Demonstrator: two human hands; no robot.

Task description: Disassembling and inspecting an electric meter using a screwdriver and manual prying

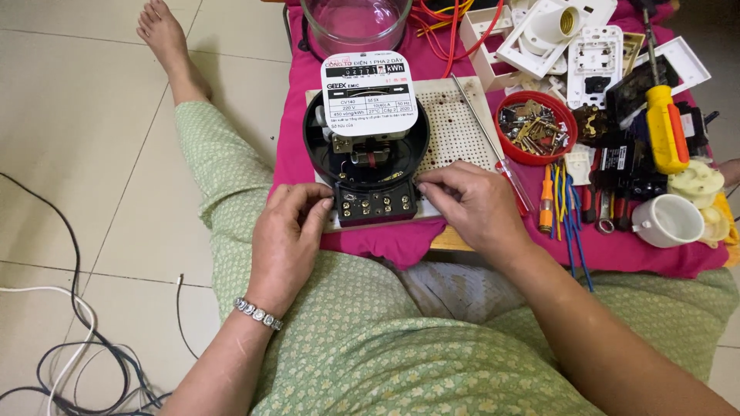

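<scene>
On a low table draped with a pink cloth [370, 246], in front of a seated person in a green patterned garment: an electric meter [368, 146] with its cover off, black round body, white faceplate on top, sitting on a pale perforated board [462, 123]. The far edge of the table is cut off by the top of the frame, so the clear glass cover [356, 21] and the red wires [455, 31] show only in part. The meter's inner works under the faceplate are too small to make out.

Left hand [289, 235]: fingers curled together, tips pressed against the left end of the black terminal block [375, 204] at the meter's foot. Whether anything is pinched between them cannot be told. A beaded bracelet [258, 314] sits on that wrist.

Right hand [474, 202]: fingers bent and close together, tips touching the block's right end; it hides part of the board and the lower end of a long thin screwdriver [486, 131] lying across it.

To the right, near but apart from the hands: white switch and socket parts [563, 38], a yellow-handled screwdriver [666, 127], a red bowl of screws [536, 127], a white cup [667, 220], blue wires [572, 223] hanging over the edge. Dark clutter between them is hard to sort.

On the tiled floor left, a bare foot [163, 35] and loose cables [77, 339].
</scene>
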